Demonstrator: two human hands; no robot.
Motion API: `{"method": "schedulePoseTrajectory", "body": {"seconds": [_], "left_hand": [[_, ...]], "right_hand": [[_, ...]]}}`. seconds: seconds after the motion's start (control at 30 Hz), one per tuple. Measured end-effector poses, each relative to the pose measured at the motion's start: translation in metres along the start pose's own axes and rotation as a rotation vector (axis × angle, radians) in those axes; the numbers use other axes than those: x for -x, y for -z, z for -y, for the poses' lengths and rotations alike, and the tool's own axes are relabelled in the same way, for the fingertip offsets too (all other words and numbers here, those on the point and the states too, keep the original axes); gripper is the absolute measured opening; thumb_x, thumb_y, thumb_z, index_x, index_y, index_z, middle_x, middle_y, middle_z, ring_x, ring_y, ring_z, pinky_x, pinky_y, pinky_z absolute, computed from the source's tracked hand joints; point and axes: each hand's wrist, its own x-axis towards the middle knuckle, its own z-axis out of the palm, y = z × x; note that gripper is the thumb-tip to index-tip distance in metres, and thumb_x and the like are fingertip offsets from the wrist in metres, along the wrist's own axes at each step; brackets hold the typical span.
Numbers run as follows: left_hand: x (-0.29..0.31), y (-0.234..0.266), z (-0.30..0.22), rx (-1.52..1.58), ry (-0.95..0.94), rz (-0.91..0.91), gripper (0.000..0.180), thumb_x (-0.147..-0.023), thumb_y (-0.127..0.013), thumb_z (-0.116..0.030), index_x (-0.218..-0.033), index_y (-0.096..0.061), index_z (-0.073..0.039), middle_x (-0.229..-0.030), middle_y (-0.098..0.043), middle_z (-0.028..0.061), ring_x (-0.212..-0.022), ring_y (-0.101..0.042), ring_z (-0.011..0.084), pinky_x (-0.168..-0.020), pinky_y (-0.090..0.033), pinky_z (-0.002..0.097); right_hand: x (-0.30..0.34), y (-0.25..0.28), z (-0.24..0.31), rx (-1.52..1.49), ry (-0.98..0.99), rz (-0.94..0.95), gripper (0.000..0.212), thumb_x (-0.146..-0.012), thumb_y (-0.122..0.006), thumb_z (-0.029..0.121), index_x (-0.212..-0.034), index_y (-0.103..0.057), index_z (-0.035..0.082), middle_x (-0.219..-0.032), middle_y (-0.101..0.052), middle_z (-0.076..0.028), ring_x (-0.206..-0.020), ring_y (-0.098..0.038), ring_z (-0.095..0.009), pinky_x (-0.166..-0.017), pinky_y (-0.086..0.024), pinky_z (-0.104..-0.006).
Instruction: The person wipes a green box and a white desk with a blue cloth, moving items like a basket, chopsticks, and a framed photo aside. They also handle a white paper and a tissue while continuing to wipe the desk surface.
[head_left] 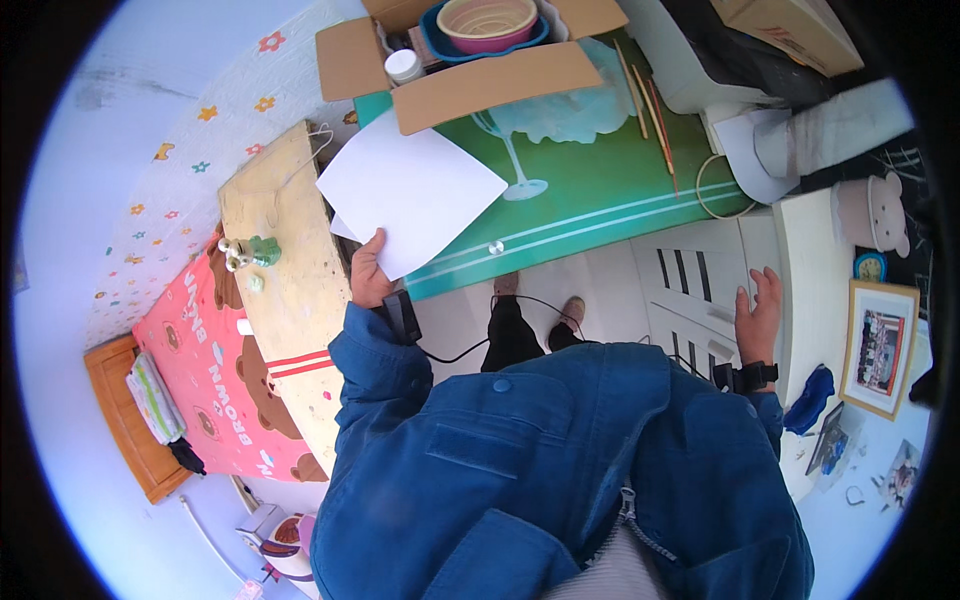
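My left hand (371, 270) grips the near corner of some white sheets of paper (412, 190). The thumb lies on top, and the edge of a lower sheet peeks out at the left. The paper reaches over the left end of a green table (600, 190) and partly under the flap of a cardboard box (495, 85). Off to the right, my right hand (758, 315) is empty with its fingers apart, beside a white cabinet (690, 290) with dark slots. Both wrists carry black devices, with a cable from the left one.
Inside the box are a white-lidded jar (404, 66) and stacked basins (487, 18). Thin sticks (655, 120) lie on the table's right part. A wooden board (290, 260) with a green figurine (262, 250) stands at left. A framed picture (880, 345) and pink pot (872, 213) stand at right.
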Motion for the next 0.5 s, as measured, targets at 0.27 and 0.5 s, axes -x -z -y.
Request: {"method": "schedulePoseTrajectory", "body": {"seconds": [0.27,0.5], "left_hand": [[-0.037,-0.027,0.058,-0.029,-0.025,-0.008,0.045,-0.098,-0.050,-0.015,-0.136,-0.038,0.005,-0.137,-0.047,0.0196,-0.125,-0.048,0.0325,-0.108,-0.038,0.0487],[-0.060,-0.040,0.093,0.085,0.013,0.069,0.046,-0.099,-0.048,-0.015,-0.140,-0.035,0.002,-0.141,-0.043,0.0189,-0.129,-0.044,0.0338,-0.110,-0.034,0.0511]], "right_hand": [[0.032,0.019,-0.048,0.026,-0.079,-0.049,0.034,-0.085,-0.062,0.006,-0.119,-0.056,0.005,-0.135,-0.047,-0.021,-0.124,-0.046,-0.038,-0.105,-0.038,-0.0425],[0.050,0.031,-0.067,0.030,-0.157,-0.081,0.033,-0.086,-0.062,0.008,-0.118,-0.057,0.006,-0.136,-0.047,-0.019,-0.123,-0.048,-0.036,-0.103,-0.040,-0.0410]]}}
